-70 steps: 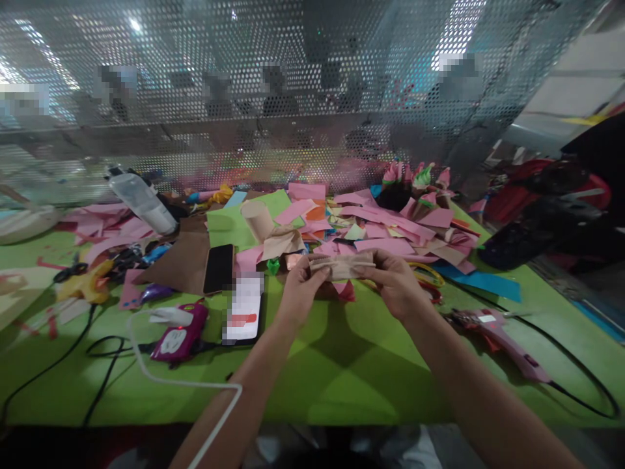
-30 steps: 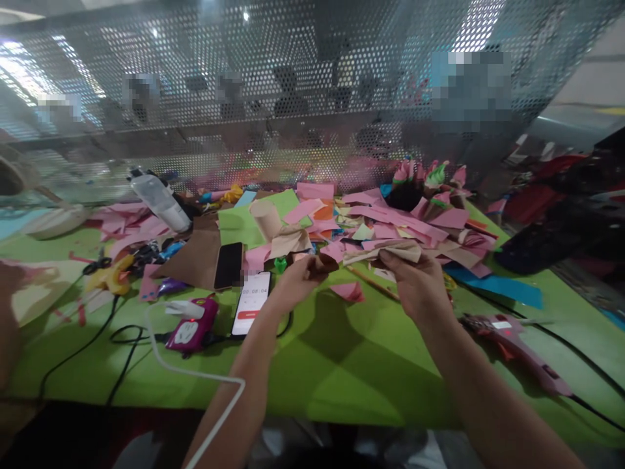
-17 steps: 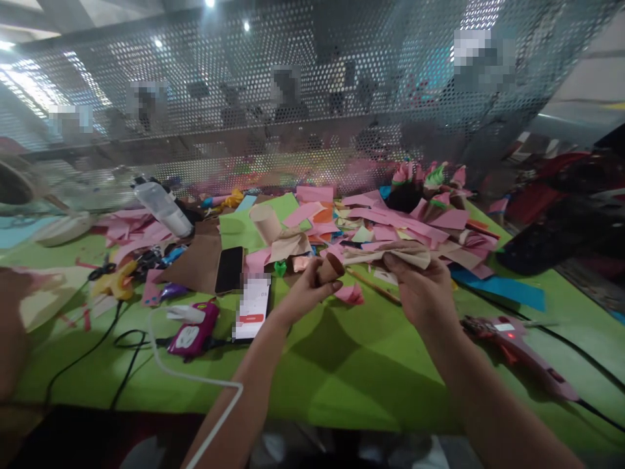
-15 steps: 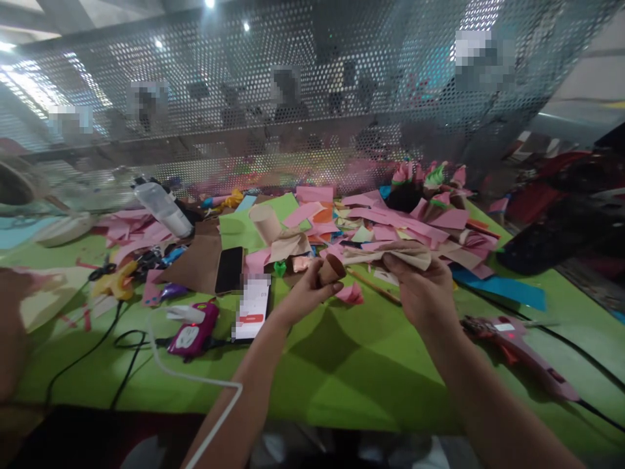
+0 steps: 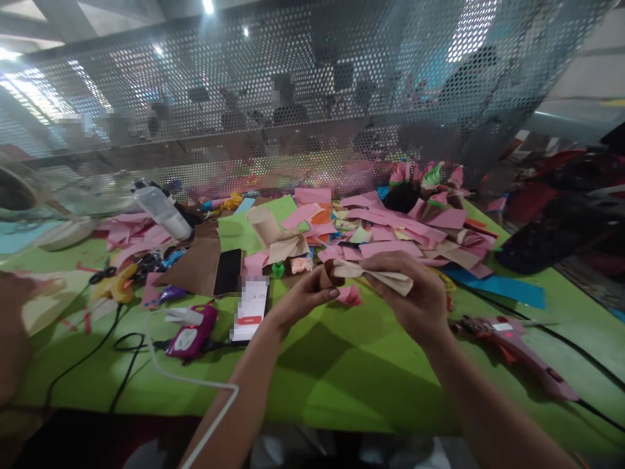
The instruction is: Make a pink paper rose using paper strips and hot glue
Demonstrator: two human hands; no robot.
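A small brown paper tube or cup (image 5: 326,276) is pinched in my left hand (image 5: 303,301), its opening tilted toward the right. My right hand (image 5: 415,293) is closed on a folded beige paper (image 5: 396,281). The narrow end of that paper reaches the mouth of the brown cup; whether it sits inside or just against the rim I cannot tell. Just below and behind the cup, a crumpled pink paper piece (image 5: 349,295) rests on the green table (image 5: 351,378). A pink glue gun (image 5: 527,355) lies to the right of my right hand.
Paper scraps (image 5: 390,221) in pink, green and brown cover the back of the table. Two phones, one dark (image 5: 228,272) and one lit (image 5: 250,309), lie left of my left hand. Further left are a magenta device (image 5: 193,332), cables, a clear bottle (image 5: 163,212) and another person's arm (image 5: 14,332).
My right hand has moved left and turned, bringing the folded paper's end to the brown cup. My left hand has shifted slightly left and down with the cup.
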